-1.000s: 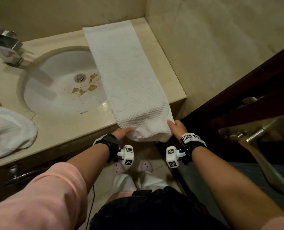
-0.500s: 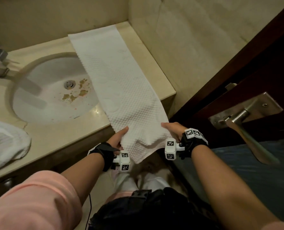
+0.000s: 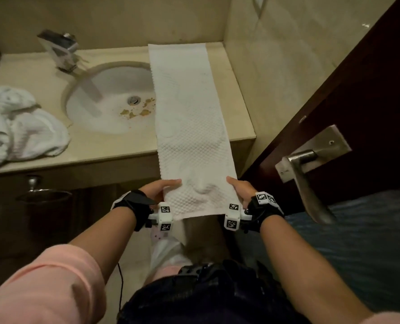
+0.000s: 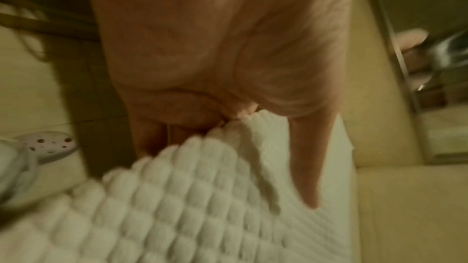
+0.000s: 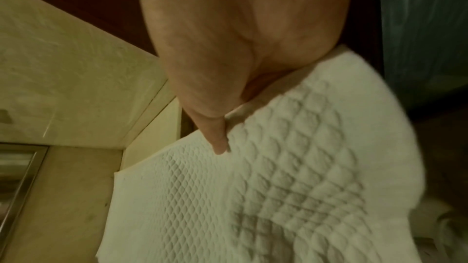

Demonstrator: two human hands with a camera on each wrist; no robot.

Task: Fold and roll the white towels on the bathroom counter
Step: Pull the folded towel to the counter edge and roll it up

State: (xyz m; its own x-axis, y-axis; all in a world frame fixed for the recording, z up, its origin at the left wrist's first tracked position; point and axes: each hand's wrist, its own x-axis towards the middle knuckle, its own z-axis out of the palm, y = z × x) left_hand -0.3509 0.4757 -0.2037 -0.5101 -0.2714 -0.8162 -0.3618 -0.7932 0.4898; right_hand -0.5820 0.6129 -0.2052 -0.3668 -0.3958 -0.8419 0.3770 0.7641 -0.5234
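Observation:
A long white waffle-textured towel (image 3: 189, 118) lies folded into a narrow strip across the beige counter (image 3: 241, 108), its far end at the back wall and its near end hanging past the front edge. My left hand (image 3: 161, 188) pinches the near left side of the towel (image 4: 202, 197), thumb on top and fingers underneath. My right hand (image 3: 238, 185) pinches the near right side of the towel (image 5: 278, 177) in the same way. The near end is lifted off the counter, with a soft wrinkle between my hands.
A round sink (image 3: 110, 99) with brown stains sits left of the towel, a chrome tap (image 3: 58, 49) behind it. Crumpled white towels (image 3: 19, 127) lie at the counter's left. A dark wooden door with a metal handle (image 3: 309, 169) stands close on the right.
The towel's near end, which drooped over the counter edge, is now pulled toward me and held up flatter. Both hands moved back from the counter, and the camera view has turned.

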